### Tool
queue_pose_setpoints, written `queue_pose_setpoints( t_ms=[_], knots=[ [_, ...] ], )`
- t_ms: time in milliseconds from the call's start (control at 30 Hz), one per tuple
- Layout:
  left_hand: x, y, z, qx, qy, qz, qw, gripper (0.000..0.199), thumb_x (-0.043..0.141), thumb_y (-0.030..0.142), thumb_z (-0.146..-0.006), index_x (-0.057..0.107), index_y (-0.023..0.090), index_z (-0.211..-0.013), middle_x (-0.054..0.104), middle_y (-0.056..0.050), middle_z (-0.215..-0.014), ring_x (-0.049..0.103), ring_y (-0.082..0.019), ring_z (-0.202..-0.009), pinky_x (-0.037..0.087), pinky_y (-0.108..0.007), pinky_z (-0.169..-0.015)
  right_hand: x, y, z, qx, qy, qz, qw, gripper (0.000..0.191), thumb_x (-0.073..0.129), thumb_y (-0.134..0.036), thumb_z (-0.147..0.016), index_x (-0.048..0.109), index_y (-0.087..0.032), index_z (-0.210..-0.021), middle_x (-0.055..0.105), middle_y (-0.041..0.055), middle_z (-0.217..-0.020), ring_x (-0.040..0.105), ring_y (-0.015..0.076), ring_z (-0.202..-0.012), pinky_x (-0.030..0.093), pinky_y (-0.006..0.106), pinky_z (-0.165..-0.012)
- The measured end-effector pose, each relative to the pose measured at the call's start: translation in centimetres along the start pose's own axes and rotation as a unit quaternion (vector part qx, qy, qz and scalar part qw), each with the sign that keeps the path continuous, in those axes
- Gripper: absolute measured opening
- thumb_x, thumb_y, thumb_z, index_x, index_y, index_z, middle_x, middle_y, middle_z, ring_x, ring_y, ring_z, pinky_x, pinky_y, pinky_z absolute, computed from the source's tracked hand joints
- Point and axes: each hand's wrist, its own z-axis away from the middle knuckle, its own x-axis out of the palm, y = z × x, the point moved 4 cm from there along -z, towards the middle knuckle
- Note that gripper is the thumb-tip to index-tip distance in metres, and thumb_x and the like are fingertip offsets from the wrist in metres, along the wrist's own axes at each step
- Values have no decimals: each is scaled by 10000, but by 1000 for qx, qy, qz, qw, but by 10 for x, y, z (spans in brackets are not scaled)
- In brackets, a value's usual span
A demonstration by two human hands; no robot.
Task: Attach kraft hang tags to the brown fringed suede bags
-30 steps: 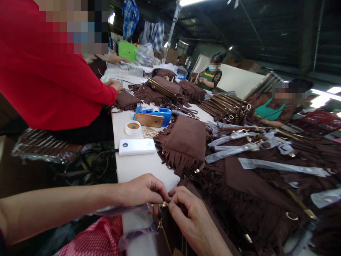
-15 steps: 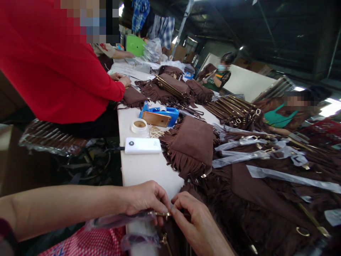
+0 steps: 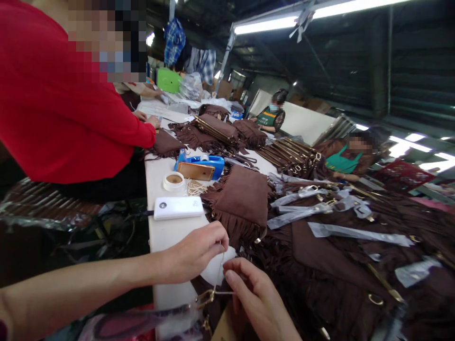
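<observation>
My left hand (image 3: 204,253) pinches a thin pale string (image 3: 219,270) that runs down to a gold clasp (image 3: 205,299). From the clasp, another stretch of the string reaches my right hand (image 3: 261,296), whose fingers are curled in on it. The clasp sits at the end of a strap (image 3: 142,318) in clear plastic wrap, stretching off to the lower left. Under my right hand is a tan flat piece (image 3: 227,327), partly hidden. Just beyond my hands, a brown fringed bag (image 3: 243,194) lies on the white table (image 3: 170,237).
A white power bank (image 3: 178,208), a tape roll (image 3: 174,181), a phone (image 3: 195,171) and a blue tape dispenser (image 3: 215,163) stand along the left. Brown bags and plastic-wrapped straps (image 3: 359,233) are heaped on the right. A person in a red top (image 3: 81,118) works at the left edge.
My left hand has risen away from the clasp, drawing the string up. The string now shows stretched between both hands and the clasp. The view has tilted upward.
</observation>
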Motion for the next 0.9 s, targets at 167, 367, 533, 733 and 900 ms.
queue_pose_setpoints(
  t_ms=[167, 367, 533, 733, 900],
  knots=[
    [4, 2, -12, 18, 18, 9, 1000, 91, 435, 161, -785, 522, 188, -783, 522, -13, -847, 502, -165, -813, 408, -288, -750, 9, 1, -15, -37, 29, -24, 999, 231, 555, -376, -857, 561, -199, -708, 464, -73, -488, 435, 102, -437, 289, 219, -461],
    [20, -21, 1, -166, -21, 182, 969, 220, 572, 347, -718, 546, 181, -860, 565, 33, -647, 535, -141, -533, 442, -242, -483, 7, 7, -16, -73, 88, -62, 991, 281, 590, -424, -822, 623, -182, -685, 463, -65, -499, 421, 103, -447, 299, 223, -474],
    [43, -45, 21, -256, -56, 247, 933, 238, 642, 336, -611, 642, 141, -747, 605, 24, -536, 531, -115, -472, 458, -215, -483, 7, 8, -15, -74, 120, -84, 986, 277, 598, -420, -784, 656, -169, -680, 454, -64, -490, 395, 103, -447, 279, 226, -461],
    [49, -49, 23, -252, -28, 276, 927, 184, 629, 313, -609, 628, 164, -716, 618, 26, -506, 564, -126, -458, 476, -212, -469, 6, 7, -15, -95, 128, -75, 984, 209, 611, -363, -780, 637, -185, -673, 540, -42, -606, 418, 110, -533, 315, 224, -504],
    [45, -50, 22, -258, -37, 297, 919, 161, 644, 298, -588, 617, 163, -670, 644, 12, -522, 583, -129, -463, 491, -216, -476, 5, 11, -16, -100, 143, -51, 983, 183, 597, -344, -796, 671, -190, -731, 594, -19, -652, 518, 145, -626, 382, 233, -587]
  ],
)
